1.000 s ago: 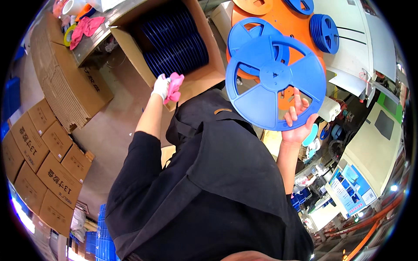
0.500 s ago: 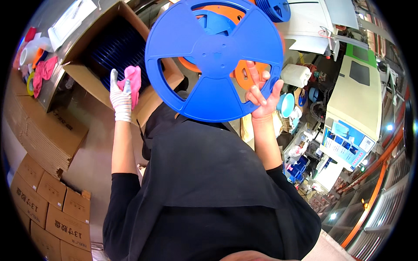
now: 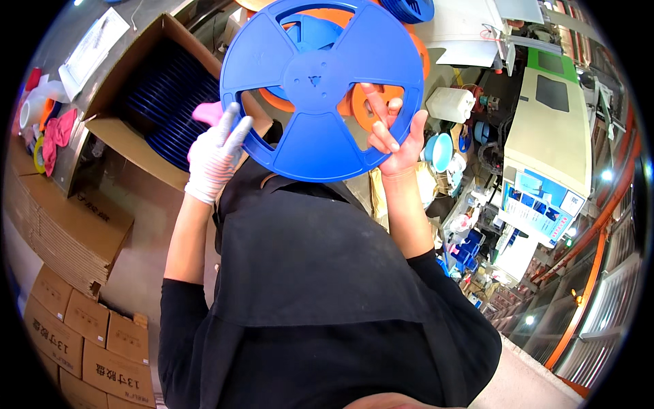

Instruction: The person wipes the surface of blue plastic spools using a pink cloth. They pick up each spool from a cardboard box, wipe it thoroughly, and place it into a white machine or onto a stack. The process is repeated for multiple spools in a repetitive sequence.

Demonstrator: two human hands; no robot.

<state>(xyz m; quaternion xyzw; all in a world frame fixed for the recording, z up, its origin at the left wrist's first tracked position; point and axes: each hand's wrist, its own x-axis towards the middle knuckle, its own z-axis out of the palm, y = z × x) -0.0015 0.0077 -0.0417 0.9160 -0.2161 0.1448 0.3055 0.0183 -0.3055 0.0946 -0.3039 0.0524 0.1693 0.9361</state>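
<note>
Gloved L hand has moved R to blue reel, fingers overlapping its lower-left rim. Reel is round, no long axis, face-on betw. hands, up-R of L hand. Bare R hand, part-curled, grips lower-right rim. L hand, fingers part-spread, holds pink cloth; rim contact unclear. Open carton lies up-L.

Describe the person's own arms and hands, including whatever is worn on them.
The left hand wears a thin, whitish knit glove with fine cross stripes, greyer toward the fingers and ending at the wrist. The right hand has no glove. Plain black sleeves end near the elbows, leaving both forearms uncovered.
</note>
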